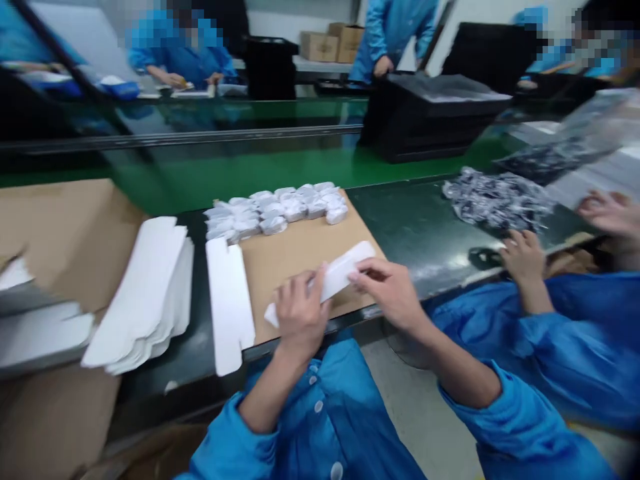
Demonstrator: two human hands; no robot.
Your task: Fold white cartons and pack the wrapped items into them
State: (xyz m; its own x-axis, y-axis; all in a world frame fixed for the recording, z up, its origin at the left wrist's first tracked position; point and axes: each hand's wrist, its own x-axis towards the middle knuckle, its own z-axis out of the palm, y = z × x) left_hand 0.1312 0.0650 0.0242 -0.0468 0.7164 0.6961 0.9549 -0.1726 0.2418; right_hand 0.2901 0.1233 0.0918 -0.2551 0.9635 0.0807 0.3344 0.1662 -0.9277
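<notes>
Both my hands hold one flat white carton blank (340, 270) over a brown cardboard sheet (290, 257). My left hand (300, 313) wraps its near end with fingers closed. My right hand (390, 290) pinches the blank near its middle. A second flat blank (227, 303) lies on the dark bench just left of my left hand. Several small white wrapped packets (277, 210) sit in rows at the far end of the cardboard sheet.
A stack of flat white blanks (145, 293) lies at left beside a brown carton (65, 247). A co-worker's hand (523, 257) at right rests by a pile of clear bagged parts (500, 197). A green conveyor belt (240, 173) and black bin (430, 117) lie beyond, with other people behind.
</notes>
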